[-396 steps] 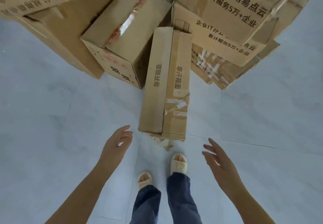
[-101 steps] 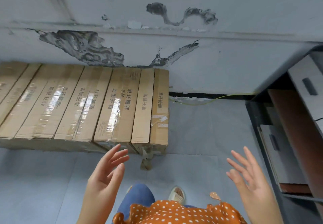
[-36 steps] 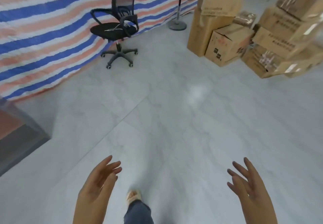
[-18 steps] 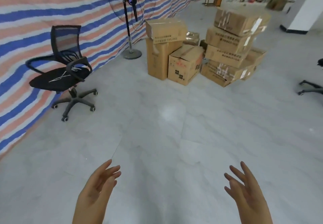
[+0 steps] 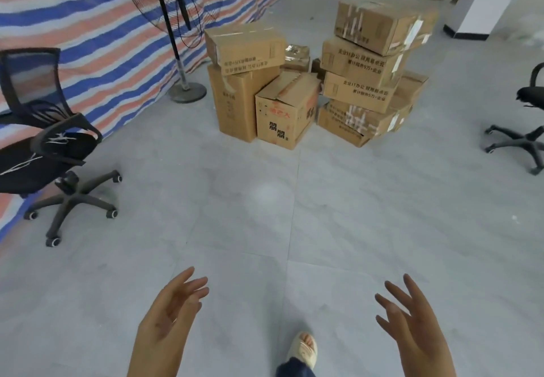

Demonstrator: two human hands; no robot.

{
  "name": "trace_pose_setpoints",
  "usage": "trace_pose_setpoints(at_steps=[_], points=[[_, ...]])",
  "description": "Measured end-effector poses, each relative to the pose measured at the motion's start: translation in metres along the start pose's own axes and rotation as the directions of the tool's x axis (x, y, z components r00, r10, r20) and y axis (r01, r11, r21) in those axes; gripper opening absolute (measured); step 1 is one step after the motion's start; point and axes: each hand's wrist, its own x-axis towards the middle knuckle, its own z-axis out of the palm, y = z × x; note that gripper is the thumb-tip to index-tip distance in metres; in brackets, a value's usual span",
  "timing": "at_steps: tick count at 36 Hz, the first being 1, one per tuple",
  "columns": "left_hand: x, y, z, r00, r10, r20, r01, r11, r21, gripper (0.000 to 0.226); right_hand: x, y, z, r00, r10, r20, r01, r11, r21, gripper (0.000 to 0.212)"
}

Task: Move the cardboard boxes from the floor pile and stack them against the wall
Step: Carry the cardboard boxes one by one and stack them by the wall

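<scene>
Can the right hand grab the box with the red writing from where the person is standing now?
Probably not yet. The right hand is open and empty, and a wide stretch of bare floor lies between it and the box with red writing. Nothing blocks the path; the person would likely need to walk closer first.

Box pile [image 5: 318, 82] ahead — both hands empty.

A large, bare office space under renovation: pale grey floor tiles [image 5: 265, 229], a striped tarpaulin [image 5: 73, 38] hung along the left, a standing fan [image 5: 173, 23], office chairs [image 5: 44, 147] at both sides, cardboard boxes [image 5: 318, 82] piled mid-floor, and debris at the far end.
</scene>
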Motion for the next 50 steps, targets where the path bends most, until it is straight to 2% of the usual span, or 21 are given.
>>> trace_pose_setpoints(at_steps=[4,8,14,16,17,18,19,21,23,26,34,43,50], points=[[0.05,0.018,0.053,0.999,0.028,-0.015,-0.028,0.999,-0.025,0.038,0.081,-0.015,0.001,1.0,-0.027,0.015,0.027,1.0,-0.013,0.086],[0.092,0.031,0.102,1.0,0.023,-0.013,-0.024,0.999,-0.039,0.037,0.152,-0.02,-0.001,0.999,-0.045,0.014,0.046,0.998,-0.053,0.073],[0.148,0.045,0.147,0.999,-0.038,0.002,0.038,0.998,-0.041,0.029,0.227,-0.019,0.006,1.0,-0.025,0.012,0.026,0.996,-0.081,0.069],[0.169,0.051,0.162,0.998,-0.057,0.0,0.057,0.996,-0.063,0.015,0.249,-0.013,0.01,1.0,0.001,0.013,0.0,0.997,-0.078,0.07],[0.181,0.051,0.168,0.998,-0.06,0.004,0.06,0.997,-0.058,0.026,0.26,-0.01,0.014,1.0,0.018,0.01,-0.017,0.997,-0.075,0.072],[0.194,0.051,0.175,0.998,-0.062,0.01,0.062,0.997,-0.046,0.029,0.272,-0.007,0.018,0.999,0.034,0.006,-0.033,0.997,-0.073,0.075],[0.208,0.05,0.182,0.998,-0.063,0.012,0.064,0.996,-0.058,0.018,0.285,-0.004,0.022,0.999,0.048,0.005,-0.047,0.996,-0.07,0.081],[0.239,0.044,0.192,0.998,-0.056,0.016,0.056,0.998,-0.036,0.034,0.313,-0.002,0.032,0.998,0.07,0.008,-0.069,0.995,-0.066,0.091],[0.272,0.045,0.205,0.999,-0.045,0.016,0.045,0.999,-0.027,0.037,0.343,0.0,0.045,0.997,0.073,0.007,-0.072,0.995,-0.07,0.095],[0.327,0.049,0.223,0.999,-0.033,0.021,0.033,0.999,-0.026,0.042,0.392,-0.001,0.068,0.998,0.057,0.0,-0.057,0.996,-0.074,0.095],[0.475,0.097,0.262,0.996,0.073,0.06,-0.073,0.997,0.0,0.035,0.529,-0.032,0.145,1.0,0.013,-0.005,-0.013,0.998,-0.056,0.091],[0.586,0.104,0.293,1.0,-0.012,-0.029,0.012,1.0,0.009,0.035,0.649,-0.024,0.203,0.995,0.084,0.052,-0.08,0.994,-0.07,0.095],[0.69,0.113,0.344,0.993,-0.031,-0.115,0.031,1.0,-0.003,0.037,0.777,-0.017,0.243,0.986,0.117,0.12,-0.103,0.988,-0.116,0.095]])
